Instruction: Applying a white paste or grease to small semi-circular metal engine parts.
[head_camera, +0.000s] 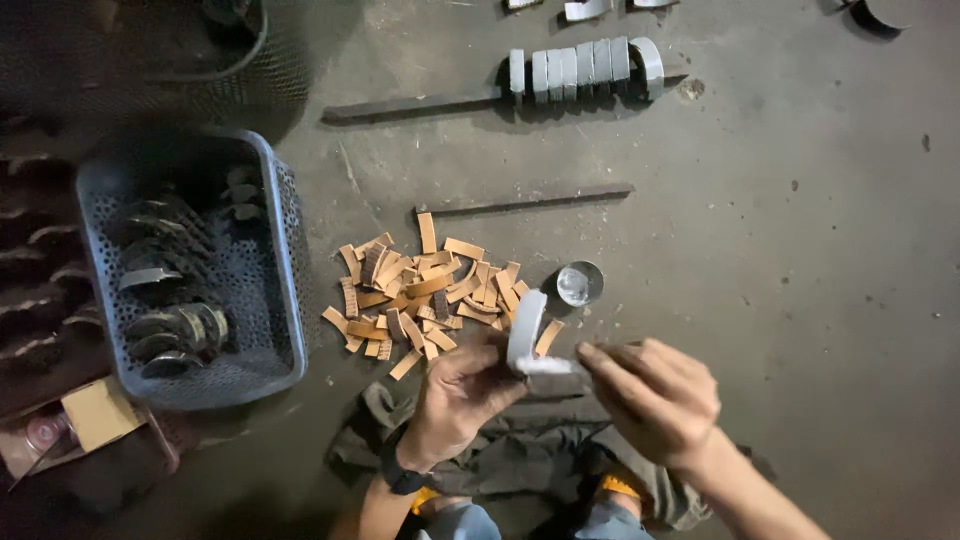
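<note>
Overhead view of a work area on a grey concrete floor (800, 250), with positions given relative to the heap of tan, flat rectangular lining strips (425, 290) at centre. Just below and to the right of the heap, the left hand (460, 390) closes its fingers and thumb around the lower end of a curved grey metal shoe (525, 330), which stands tilted upward with its upper end overlapping the heap's right edge. The right hand (650, 400), further right of the heap, has its fingers bent and brought together on a small tool whose white-coated tip (548, 366) touches the base of the shoe; the tool itself is mostly hidden, so its kind cannot be told. Immediately right of the heap stands a small round metal tin (579, 283) holding a pale, glossy substance. Left of the heap lies a grey perforated plastic basket (255, 290), filled along its left side with stacked curved metal shoes (165, 300). Above the heap, a thin dark metal bar (525, 203) lies on the floor; well above that, a row of grey curved shoes (585, 68) stands upright side by side on a longer dark bar (410, 105). Below the heap, dark crumpled cloth (500, 450) lies under the forearms.
</note>
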